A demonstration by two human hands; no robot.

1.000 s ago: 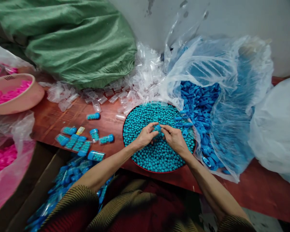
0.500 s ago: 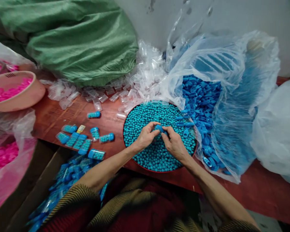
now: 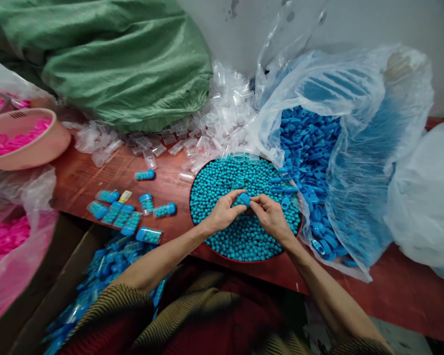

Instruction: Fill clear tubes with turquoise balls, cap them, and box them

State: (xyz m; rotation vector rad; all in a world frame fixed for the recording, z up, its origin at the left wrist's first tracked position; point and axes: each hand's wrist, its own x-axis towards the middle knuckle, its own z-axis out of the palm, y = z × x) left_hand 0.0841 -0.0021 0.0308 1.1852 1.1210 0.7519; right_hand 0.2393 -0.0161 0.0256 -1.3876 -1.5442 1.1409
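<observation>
Over a round red-rimmed basin [image 3: 244,261] full of small turquoise beads [image 3: 240,241], both of my hands meet. A small clear tube with a blue cap [image 3: 244,199] is pinched between the thumb and fingers of my left hand [image 3: 224,215]. Most of the tube body is hidden by the fingers. My right hand [image 3: 269,217] has its thumb and fingertips closed at the right side of the blue cap. On the table to the left lie several capped tubes of turquoise beads [image 3: 123,217].
Empty clear tubes [image 3: 225,118] are heaped behind the basin, below a green sack [image 3: 126,69]. An open plastic bag [image 3: 362,197] of blue caps [image 3: 307,148] stands right. At left are a pink-filled basin [image 3: 55,143] and, below the table edge, a box of filled tubes [image 3: 99,276].
The blue cap has turned in my fingers, so more of it shows. My right hand has shifted slightly right, while my left hand stays nearly in place.
</observation>
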